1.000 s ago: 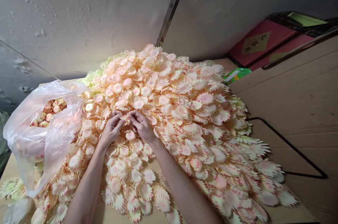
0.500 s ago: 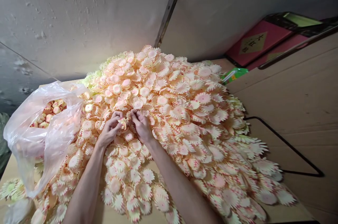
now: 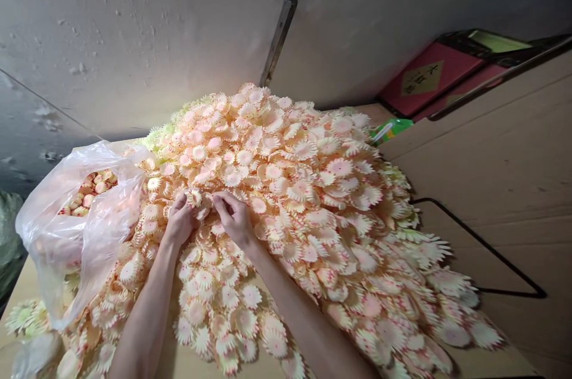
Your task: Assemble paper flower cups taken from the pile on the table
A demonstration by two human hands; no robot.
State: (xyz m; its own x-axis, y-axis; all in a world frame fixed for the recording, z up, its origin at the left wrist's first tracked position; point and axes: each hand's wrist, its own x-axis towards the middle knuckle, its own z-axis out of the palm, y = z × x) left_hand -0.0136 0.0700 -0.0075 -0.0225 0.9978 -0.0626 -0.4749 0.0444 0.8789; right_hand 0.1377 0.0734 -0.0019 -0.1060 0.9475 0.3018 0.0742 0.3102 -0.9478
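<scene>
Head view: the left hand [image 3: 181, 221] appears to have its fingers closed on a frilled petal piece [image 3: 194, 197], directly over the heap of petal pieces [image 3: 304, 158]. The right hand [image 3: 235, 218] is just beside it, thumb and forefinger drawn close together; whether they grip anything cannot be told.

Progress, as judged: extensive. Most visible pieces lie spread and loose, many overlapping, across the table [image 3: 496, 361]. Compact, closed pieces [image 3: 92, 191] remain apart from these; their full number cannot be established.

Containers: a thin, clear plastic bag [image 3: 53, 188] at the heap's left side has a gap showing the closed pieces inside (its lower contents are blurred by the film). A red box [image 3: 417, 84] is behind the heap on the right, its contents not visible. A green packet [image 3: 393, 129] lies near it, contents likewise undetermined.
</scene>
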